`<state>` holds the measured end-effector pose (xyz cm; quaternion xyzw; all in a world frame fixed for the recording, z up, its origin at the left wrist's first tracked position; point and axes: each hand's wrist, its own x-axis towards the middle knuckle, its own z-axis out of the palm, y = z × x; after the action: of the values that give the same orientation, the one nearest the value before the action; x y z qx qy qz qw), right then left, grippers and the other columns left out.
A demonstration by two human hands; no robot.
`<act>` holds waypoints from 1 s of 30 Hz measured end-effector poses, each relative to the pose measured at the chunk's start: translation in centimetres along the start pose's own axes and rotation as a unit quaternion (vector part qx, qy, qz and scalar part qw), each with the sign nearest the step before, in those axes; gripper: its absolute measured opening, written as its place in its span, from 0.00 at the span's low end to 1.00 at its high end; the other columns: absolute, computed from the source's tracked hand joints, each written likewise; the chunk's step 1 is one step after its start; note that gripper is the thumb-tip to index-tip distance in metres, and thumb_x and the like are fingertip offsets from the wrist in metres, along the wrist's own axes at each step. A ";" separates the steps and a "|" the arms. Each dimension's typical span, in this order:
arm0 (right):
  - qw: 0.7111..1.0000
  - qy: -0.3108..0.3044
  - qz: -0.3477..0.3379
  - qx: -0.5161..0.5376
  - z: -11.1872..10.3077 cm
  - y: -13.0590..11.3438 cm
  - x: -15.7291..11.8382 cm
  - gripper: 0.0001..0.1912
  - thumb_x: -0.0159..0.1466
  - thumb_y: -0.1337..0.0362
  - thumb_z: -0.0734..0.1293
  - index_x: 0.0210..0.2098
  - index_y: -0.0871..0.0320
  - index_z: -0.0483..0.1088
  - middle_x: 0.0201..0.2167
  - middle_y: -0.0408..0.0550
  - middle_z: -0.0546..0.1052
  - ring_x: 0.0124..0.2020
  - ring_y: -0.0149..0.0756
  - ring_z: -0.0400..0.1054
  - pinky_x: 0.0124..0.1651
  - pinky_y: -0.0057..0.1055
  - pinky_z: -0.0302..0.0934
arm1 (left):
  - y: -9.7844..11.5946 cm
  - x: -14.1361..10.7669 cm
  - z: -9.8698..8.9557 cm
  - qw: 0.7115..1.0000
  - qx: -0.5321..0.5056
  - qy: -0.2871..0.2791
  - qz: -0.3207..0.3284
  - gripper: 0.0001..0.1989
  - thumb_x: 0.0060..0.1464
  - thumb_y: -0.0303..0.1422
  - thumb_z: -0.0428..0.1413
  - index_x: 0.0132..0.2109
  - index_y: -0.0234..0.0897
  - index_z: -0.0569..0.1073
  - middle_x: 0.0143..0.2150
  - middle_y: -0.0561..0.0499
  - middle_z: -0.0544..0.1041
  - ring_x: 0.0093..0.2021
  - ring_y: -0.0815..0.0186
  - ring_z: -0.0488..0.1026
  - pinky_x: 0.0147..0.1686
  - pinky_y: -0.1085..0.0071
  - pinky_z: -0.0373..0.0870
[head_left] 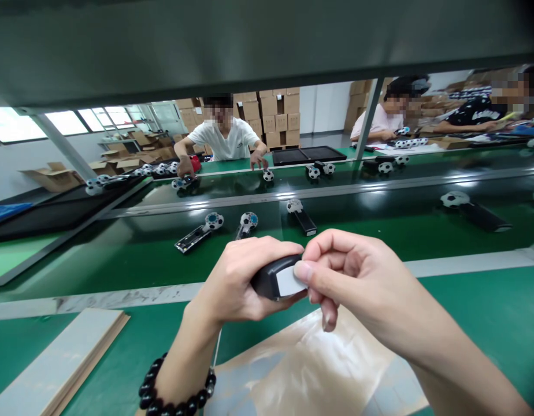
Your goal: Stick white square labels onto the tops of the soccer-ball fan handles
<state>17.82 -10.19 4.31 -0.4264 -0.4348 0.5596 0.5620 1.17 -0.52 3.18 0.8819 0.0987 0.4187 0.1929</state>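
My left hand (245, 280) is wrapped round a black handheld device (266, 282), its end turned toward me. A light grey-white sticker (288, 281) covers that end face. My right hand (345, 271) is closed at the sticker's right edge, the thumb pressed on it and the forefinger bent behind. My own fingers hide the rest of the device. Below my hands lies a glossy tan backing sheet (327, 364) with pale blue-grey patches.
Football-headed devices lie on the green conveyor, among them a black-handled one (305, 219) and an open-backed one (193, 238). A stack of pale sheets (63, 364) is at left. Across the line, a person in white (223, 141) handles devices; two others sit right. A shelf hangs overhead.
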 end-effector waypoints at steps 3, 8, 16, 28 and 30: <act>1.000 -0.001 0.000 -0.002 0.1 0.0 0.0 0.09 0.56 0.69 0.77 0.28 0.57 0.73 0.18 0.36 0.74 0.16 0.23 0.68 0.19 0.17 0.66 | -0.1 0.0 0.0 1.000 0.003 0.004 0.021 0.13 0.50 0.35 0.67 0.44 0.42 0.81 0.33 0.47 0.84 0.27 0.62 0.79 0.31 0.69 0.76; 1.000 0.002 0.002 0.002 0.2 -0.2 -0.1 0.10 0.55 0.68 0.78 0.28 0.58 0.73 0.18 0.36 0.74 0.15 0.23 0.67 0.19 0.17 0.66 | -0.4 -0.2 0.0 0.996 0.035 -0.001 0.082 0.12 0.56 0.35 0.64 0.47 0.38 0.77 0.36 0.47 0.84 0.30 0.64 0.80 0.30 0.72 0.75; 1.000 -0.002 0.000 0.010 0.1 -0.2 -0.2 0.12 0.54 0.66 0.81 0.28 0.58 0.74 0.18 0.35 0.75 0.16 0.23 0.68 0.19 0.17 0.66 | -0.5 -0.1 0.2 0.993 0.059 0.001 0.107 0.11 0.59 0.35 0.61 0.47 0.36 0.73 0.35 0.48 0.82 0.30 0.66 0.79 0.30 0.74 0.74; 0.990 0.032 -0.085 -0.111 0.0 1.0 0.7 0.22 0.59 0.44 0.75 0.40 0.53 0.68 0.17 0.33 0.66 0.17 0.24 0.59 0.18 0.18 0.55 | -1.9 -1.2 1.5 0.983 -0.139 0.072 0.093 0.51 0.50 0.38 0.72 0.73 0.56 0.52 0.51 0.47 0.76 0.38 0.65 0.78 0.37 0.70 0.81; 0.989 -0.006 -0.085 -0.117 0.7 1.5 0.7 0.21 0.59 0.48 0.76 0.40 0.52 0.69 0.20 0.33 0.64 0.20 0.25 0.59 0.19 0.18 0.54 | -2.0 -1.3 1.9 0.976 -0.185 0.059 0.096 0.53 0.51 0.38 0.71 0.73 0.64 0.47 0.58 0.46 0.72 0.39 0.65 0.80 0.38 0.66 0.82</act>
<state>16.74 -9.52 3.07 -0.4477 -0.5354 0.4578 0.5507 1.81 0.35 0.38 0.8104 -0.0544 0.4972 0.3051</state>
